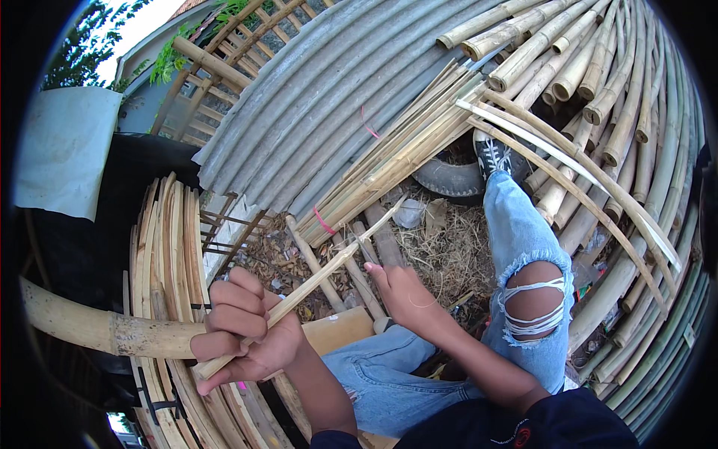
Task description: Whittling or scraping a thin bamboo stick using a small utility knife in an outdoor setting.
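A pale split bamboo strip point(310, 283) slants up and to the right in front of me, with a thicker knot partway along and a thin, whittled-looking far end. My left hand point(250, 325) is closed round its near end. Low in my right hand point(407, 295), which is closed, sits a knife; its dark blade point(366, 249) lies against the strip just past the knot. The fist hides the knife's handle. A fine curled shaving hangs by my right wrist.
Bundled bamboo slats point(389, 168) with pink ties lean on corrugated sheets point(314, 90). Bamboo poles point(628, 97) are stacked at the right. A thick bamboo pole point(112, 333) and wooden strips point(168, 247) stand left. Beyond my hands are a tire point(447, 179) and shavings point(456, 239).
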Demonstrator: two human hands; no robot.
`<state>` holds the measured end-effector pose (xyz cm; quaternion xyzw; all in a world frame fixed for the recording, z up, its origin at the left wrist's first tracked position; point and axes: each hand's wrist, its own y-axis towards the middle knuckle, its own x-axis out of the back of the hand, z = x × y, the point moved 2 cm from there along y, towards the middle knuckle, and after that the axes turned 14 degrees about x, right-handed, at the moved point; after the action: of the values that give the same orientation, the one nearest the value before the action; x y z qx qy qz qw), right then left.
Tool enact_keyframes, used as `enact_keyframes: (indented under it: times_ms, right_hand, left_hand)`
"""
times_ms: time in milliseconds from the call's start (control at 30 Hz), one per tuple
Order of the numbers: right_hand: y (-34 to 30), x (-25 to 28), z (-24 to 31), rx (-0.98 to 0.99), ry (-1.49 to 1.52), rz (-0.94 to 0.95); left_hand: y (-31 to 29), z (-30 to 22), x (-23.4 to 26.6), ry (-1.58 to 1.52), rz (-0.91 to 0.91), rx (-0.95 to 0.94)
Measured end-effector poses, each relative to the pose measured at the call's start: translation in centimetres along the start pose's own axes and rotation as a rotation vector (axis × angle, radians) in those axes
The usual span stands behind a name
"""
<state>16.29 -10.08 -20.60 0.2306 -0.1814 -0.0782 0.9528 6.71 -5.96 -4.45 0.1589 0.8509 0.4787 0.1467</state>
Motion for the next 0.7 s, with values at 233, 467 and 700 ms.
enact_keyframes:
  times_ms: [233, 467, 700]
  right_hand:
    - [0.3, -0.8, 1.3, -0.277, 0.201, 0.048]
    - [-2.2, -4.2, -5.7, -0.479, 0.183, 0.040]
    - [-5.0, -7.0, -8.3, -0.556, 0.311, 0.204]
  left_hand:
    - [0.1, -0.8, 0.9, 0.007, -0.006, -0.009]
    - [0.5, -0.9, 2.3, 0.030, -0.068, 0.032]
    - [1.0, -0.4, 2.2, 0.070, -0.039, -0.020]
